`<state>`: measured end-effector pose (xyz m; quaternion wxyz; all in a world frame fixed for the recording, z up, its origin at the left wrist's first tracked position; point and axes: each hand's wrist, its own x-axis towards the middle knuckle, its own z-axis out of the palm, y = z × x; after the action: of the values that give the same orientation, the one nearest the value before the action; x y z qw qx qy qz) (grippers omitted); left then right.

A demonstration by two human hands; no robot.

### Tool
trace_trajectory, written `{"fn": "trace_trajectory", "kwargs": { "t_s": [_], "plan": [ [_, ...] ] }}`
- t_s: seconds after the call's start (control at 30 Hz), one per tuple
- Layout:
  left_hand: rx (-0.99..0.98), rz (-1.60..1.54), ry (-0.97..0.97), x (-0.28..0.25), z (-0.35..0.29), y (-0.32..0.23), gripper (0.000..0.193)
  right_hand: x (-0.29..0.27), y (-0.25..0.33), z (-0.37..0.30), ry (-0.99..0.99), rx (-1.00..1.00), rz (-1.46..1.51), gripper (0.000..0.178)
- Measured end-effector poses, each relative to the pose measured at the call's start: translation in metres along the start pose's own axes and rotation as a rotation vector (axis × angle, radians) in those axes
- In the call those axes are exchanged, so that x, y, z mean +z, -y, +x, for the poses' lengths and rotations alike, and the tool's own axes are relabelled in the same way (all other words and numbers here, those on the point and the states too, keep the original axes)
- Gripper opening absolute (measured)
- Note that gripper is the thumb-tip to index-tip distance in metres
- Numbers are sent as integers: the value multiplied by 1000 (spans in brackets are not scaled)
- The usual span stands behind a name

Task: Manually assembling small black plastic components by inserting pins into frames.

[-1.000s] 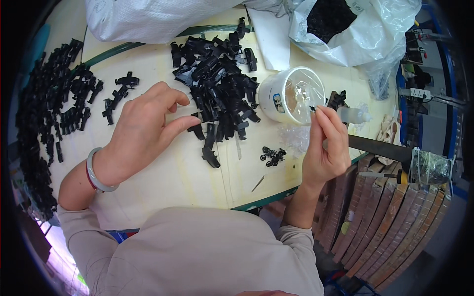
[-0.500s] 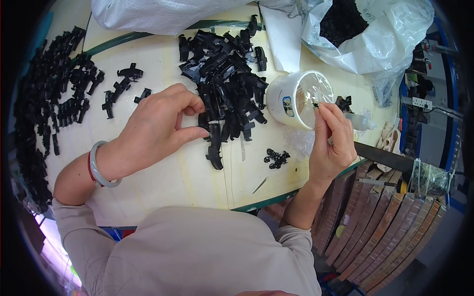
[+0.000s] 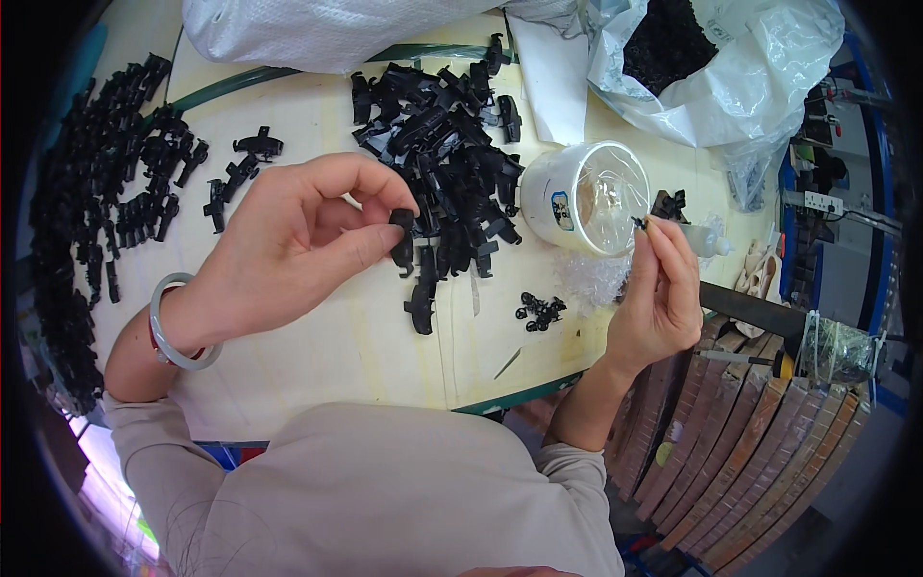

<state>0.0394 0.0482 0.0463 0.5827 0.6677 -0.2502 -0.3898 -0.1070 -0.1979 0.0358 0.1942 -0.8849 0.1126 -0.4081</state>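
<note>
Between the thumb and forefinger of my left hand (image 3: 288,245) is a black plastic part (image 3: 402,248), at the near left edge of a heap of similar black parts (image 3: 452,154). My right hand (image 3: 663,298) is closed in a pinch on a tiny black piece (image 3: 639,223), held up in front of the white tub (image 3: 553,202). That tub lies tilted with its mouth to the right, and clear film shows in its opening. Below it on the table is a small cluster of tiny black pieces (image 3: 540,312).
Many more black parts (image 3: 87,183) spread along the table's left side. At the far right stands a plastic bag (image 3: 731,87) of black bits, and a white sack (image 3: 288,34) lies at the back. A small bottle (image 3: 707,238) is right of the tub. Stacked boards (image 3: 740,442) stand beyond the right edge.
My left hand has closed on a black part at the heap's edge and lifted it slightly. My right hand has shifted a little to the right and down, still pinching the tiny piece.
</note>
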Motion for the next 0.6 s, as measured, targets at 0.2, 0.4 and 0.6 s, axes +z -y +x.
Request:
{"fn": "trace_trajectory", "kwargs": {
  "t_s": [0.2,0.4,0.6],
  "plan": [
    [-213,-456,156,19,-6,10,20,0,43,-30,150,222,384,21],
    [-343,-476,219,23,-6,4,22,9,73,-43,248,292,637,24],
    [-218,-536,228,29,-7,13,35,14,71,-48,229,325,660,22]
  ]
}}
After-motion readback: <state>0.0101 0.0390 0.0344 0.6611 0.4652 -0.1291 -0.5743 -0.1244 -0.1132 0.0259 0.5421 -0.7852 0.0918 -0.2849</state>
